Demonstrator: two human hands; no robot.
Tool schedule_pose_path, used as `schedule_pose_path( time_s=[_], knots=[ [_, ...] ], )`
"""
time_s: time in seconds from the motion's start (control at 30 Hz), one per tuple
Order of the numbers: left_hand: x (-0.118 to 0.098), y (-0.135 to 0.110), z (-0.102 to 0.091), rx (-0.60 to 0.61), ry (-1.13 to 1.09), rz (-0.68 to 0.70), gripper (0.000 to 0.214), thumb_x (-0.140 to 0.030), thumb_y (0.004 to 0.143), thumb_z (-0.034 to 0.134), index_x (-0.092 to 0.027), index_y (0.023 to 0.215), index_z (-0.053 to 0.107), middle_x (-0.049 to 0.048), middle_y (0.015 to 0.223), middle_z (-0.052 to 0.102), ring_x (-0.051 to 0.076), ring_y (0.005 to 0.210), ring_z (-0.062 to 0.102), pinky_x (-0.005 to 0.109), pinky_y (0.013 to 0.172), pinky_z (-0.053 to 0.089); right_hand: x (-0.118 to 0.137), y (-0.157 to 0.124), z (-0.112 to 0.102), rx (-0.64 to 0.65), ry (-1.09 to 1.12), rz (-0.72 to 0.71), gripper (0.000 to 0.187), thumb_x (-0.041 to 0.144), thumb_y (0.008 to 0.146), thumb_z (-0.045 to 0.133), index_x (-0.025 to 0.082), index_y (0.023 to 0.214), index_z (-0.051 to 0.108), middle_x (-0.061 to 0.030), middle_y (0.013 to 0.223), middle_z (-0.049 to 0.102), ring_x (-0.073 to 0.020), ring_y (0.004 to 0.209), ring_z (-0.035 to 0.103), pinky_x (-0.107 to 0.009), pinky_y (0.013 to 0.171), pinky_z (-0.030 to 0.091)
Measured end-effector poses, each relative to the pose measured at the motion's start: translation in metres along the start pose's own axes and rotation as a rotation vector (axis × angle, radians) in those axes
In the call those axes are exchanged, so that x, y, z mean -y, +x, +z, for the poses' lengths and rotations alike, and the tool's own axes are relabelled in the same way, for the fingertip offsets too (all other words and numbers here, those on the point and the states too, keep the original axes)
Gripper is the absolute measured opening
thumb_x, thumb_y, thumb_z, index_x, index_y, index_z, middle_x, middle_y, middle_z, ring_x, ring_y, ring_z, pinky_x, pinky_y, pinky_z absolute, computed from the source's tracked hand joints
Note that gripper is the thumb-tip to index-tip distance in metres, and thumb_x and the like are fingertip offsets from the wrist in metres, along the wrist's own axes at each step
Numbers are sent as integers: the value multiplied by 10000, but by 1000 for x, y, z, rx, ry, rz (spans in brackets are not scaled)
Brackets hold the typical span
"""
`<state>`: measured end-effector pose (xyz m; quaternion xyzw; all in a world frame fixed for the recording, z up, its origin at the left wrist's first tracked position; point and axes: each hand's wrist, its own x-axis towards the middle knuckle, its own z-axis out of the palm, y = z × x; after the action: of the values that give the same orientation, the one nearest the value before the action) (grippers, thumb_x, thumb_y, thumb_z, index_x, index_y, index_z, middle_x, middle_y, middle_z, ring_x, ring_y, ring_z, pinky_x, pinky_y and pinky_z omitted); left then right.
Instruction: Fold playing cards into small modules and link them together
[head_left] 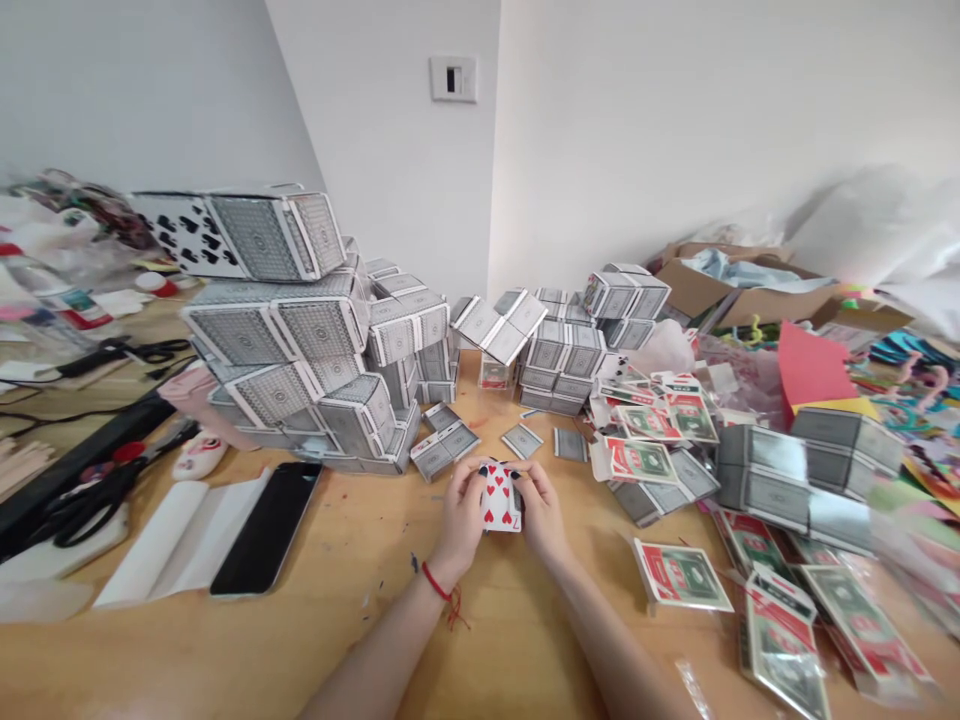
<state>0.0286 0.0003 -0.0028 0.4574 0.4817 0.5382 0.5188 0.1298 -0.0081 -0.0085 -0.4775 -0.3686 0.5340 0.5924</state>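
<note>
A playing card (496, 505), the seven of hearts, is held face up between my two hands above the wooden table. My left hand (463, 500) grips its left side, the thumb on the face. My right hand (541, 508) pinches the upper right part, where a darker edge shows; whether other cards lie beneath I cannot tell. Just beyond my fingers lie a grey-backed card (522, 440) and another grey card (571, 444). A folded grey card piece (445, 446) rests to the left of them.
A tall stack of grey card boxes (277, 330) rises at left, with lower card blocks (566, 355) at back right. A black phone (268, 528) and scissors (101, 490) lie left. Red-and-green card packs (684, 576), joined card blocks (772, 480) and a cardboard box (757, 290) crowd the right.
</note>
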Motion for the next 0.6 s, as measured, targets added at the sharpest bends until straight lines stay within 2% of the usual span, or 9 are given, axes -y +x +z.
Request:
schedule_pose_path(
  time_s=[0.2, 0.27, 0.37, 0.47, 0.6],
  knots=[
    [-1, 0, -2, -10, 43, 34, 140, -206, 731, 411, -173, 788, 535, 17, 782, 563, 125, 698, 520, 218, 605, 420, 2, 0, 0, 26, 167, 81, 82, 249, 652, 500, 200, 711, 527, 31, 602, 526, -117, 513, 471, -213, 485, 371],
    [-2, 1, -3, -10, 64, 30, 132, -201, 724, 411, -174, 770, 531, 5, 739, 544, 114, 634, 497, 205, 553, 400, 5, 0, -2, 83, 209, 129, 125, 272, 669, 485, 199, 755, 537, 28, 589, 530, -111, 477, 464, -208, 446, 357],
    [-5, 2, -7, 11, 75, 23, 120, -195, 713, 414, -180, 745, 528, -11, 684, 524, 101, 569, 463, 195, 506, 375, 8, 2, -6, 176, 195, 256, 264, 413, 726, 425, 188, 800, 541, 17, 549, 529, -107, 409, 441, -202, 371, 311],
    [-10, 3, -10, 54, 109, 77, 113, -186, 708, 417, -181, 720, 530, -5, 697, 539, 113, 616, 485, 204, 553, 393, 10, 4, -11, 193, 99, 339, 323, 490, 704, 488, 170, 693, 528, 40, 456, 466, -76, 342, 375, -182, 328, 243],
    [-18, 3, -14, 140, 183, 165, 124, -184, 702, 431, -174, 687, 553, 6, 704, 575, 132, 686, 519, 227, 645, 408, 14, 4, -17, 309, 32, 318, 323, 474, 651, 592, 163, 632, 507, 82, 409, 381, -35, 319, 279, -161, 320, 187]
  ],
)
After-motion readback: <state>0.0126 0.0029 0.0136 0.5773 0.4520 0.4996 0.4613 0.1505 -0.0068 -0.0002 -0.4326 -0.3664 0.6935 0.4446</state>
